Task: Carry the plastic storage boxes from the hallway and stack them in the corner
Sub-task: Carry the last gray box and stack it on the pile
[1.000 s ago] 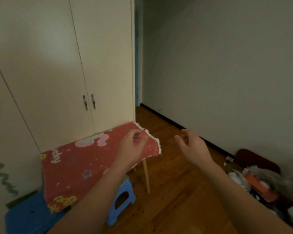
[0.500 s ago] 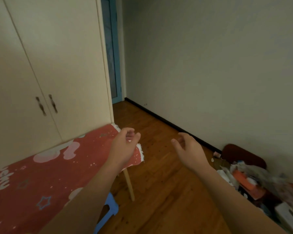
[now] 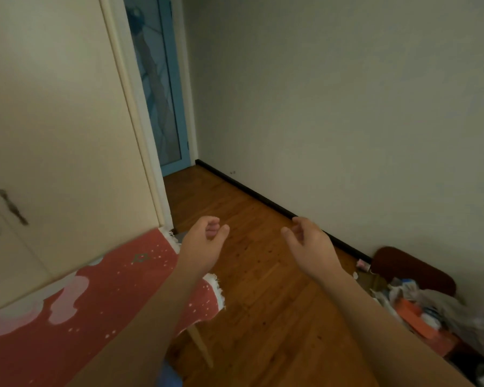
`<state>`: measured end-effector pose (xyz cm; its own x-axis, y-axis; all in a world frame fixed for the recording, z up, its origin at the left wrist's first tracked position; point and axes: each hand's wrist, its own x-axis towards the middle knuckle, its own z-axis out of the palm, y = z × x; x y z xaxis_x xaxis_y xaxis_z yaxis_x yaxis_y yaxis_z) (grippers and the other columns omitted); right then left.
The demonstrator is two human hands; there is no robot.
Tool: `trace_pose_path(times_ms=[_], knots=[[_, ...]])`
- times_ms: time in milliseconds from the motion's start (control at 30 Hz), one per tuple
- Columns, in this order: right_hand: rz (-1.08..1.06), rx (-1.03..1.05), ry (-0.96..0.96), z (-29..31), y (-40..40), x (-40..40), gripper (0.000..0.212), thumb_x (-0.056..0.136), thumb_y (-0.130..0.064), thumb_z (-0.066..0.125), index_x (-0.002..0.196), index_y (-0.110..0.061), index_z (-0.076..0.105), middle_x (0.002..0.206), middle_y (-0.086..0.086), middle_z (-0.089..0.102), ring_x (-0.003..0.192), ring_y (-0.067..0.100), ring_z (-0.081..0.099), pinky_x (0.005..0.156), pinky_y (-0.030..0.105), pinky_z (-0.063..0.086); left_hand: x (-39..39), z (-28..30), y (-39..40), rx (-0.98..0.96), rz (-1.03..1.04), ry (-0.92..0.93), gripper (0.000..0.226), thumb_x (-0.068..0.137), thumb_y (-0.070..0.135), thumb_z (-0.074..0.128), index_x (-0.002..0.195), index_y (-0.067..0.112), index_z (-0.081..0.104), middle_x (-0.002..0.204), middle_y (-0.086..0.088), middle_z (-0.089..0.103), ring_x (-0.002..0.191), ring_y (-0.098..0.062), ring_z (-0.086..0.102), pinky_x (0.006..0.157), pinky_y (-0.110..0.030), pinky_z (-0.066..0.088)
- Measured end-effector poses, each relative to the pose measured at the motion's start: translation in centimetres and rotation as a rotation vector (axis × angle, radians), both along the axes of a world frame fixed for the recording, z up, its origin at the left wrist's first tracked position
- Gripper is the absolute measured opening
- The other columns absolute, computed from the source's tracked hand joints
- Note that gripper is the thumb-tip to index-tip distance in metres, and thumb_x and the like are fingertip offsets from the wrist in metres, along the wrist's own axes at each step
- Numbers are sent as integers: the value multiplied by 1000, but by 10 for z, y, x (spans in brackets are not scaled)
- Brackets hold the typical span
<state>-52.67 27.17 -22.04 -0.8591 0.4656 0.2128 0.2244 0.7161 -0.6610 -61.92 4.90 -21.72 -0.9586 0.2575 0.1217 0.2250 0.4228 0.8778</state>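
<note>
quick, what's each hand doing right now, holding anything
Left hand: open, fingers loosely curled, holding nothing.
Right hand: open, fingers loosely curled, holding nothing.

Both forearms extended forward, bare, angled inward toward each other. Left hand (image 3: 203, 244) raised over the corner of the red cloth (image 3: 95, 297), fingers loosely curled, thumb out, holding nothing. Right hand (image 3: 309, 241) level with it, to the right of the cloth, fingers loosely curled, empty.
</note>
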Motion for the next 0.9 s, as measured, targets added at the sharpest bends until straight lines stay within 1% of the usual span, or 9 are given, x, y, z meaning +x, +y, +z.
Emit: trace_pose_path(times_ms=[100, 267, 333, 400, 467, 567, 633, 767, 900], knots=[[20, 1, -9, -6, 30, -38, 57, 95, -57, 46, 141, -25, 44, 126, -5, 58, 108, 9, 55, 87, 28, 51, -34, -8, 32, -47, 5, 9, 35, 93, 45, 57, 123, 26, 53, 107, 14, 59, 97, -2, 56, 85, -26, 52], [64, -14, -4, -16, 93, -119, 58, 95, -57, 45, 141, -23, 43, 128, -3, 58, 110, 12, 55, 89, 29, 50, -100, -20, 94, -70, 46, 3, 34, 93, 45, 57, 122, 28, 52, 104, 15, 57, 97, -2, 55, 81, -24, 51], [92, -3, -13, -20, 121, -150, 58, 95, -57, 45, 142, -23, 43, 131, -2, 57, 115, 13, 55, 91, 30, 49, -124, -22, 122, -65, 62, -11, 33, 93, 46, 56, 121, 30, 51, 106, 14, 57, 97, -2, 54, 76, -18, 46], [122, -15, -41, -20, 151, -182, 57, 96, -55, 45, 142, -22, 43, 134, -1, 55, 120, 15, 53, 93, 29, 47, -151, -24, 147, -74, 99, -27, 33, 93, 48, 56, 121, 31, 51, 107, 15, 57, 96, -2, 55, 77, -19, 47], [151, -17, -58, -17, 175, -212, 55, 96, -55, 46, 142, -23, 43, 133, -1, 56, 115, 14, 54, 88, 26, 45, -176, -24, 165, -71, 148, -32, 35, 92, 50, 56, 121, 31, 52, 107, 15, 58, 97, -3, 56, 82, -23, 50], [183, -18, -78, -14, 204, -259, 55, 96, -54, 46, 141, -22, 43, 130, 0, 56, 108, 14, 54, 85, 26, 42, -207, -29, 184, -74, 188, -33, 36, 92, 52, 54, 122, 32, 52, 107, 17, 58, 98, -1, 56, 77, -19, 46], [222, -19, -98, -20, 214, -286, 56, 97, -53, 46, 142, -20, 43, 133, 2, 55, 115, 17, 54, 89, 26, 41, -224, -34, 189, -78, 231, -62, 38, 92, 52, 54, 123, 31, 52, 106, 18, 57, 97, 0, 55, 75, -19, 44], [302, -26, -129, -32, 217, -340, 58, 96, -55, 45, 143, -21, 41, 136, 2, 53, 115, 17, 55, 90, 29, 44, -263, -42, 189, -88, 327, -57, 41, 93, 50, 54, 126, 25, 54, 110, 11, 60, 100, -6, 56, 86, -29, 50], [392, 1, -190, -49, 206, -389, 59, 96, -56, 43, 145, -23, 39, 138, 0, 51, 114, 15, 55, 90, 30, 47, -304, -64, 180, -75, 379, -87, 41, 94, 48, 54, 127, 23, 54, 113, 7, 60, 98, -5, 56, 74, -21, 46]])
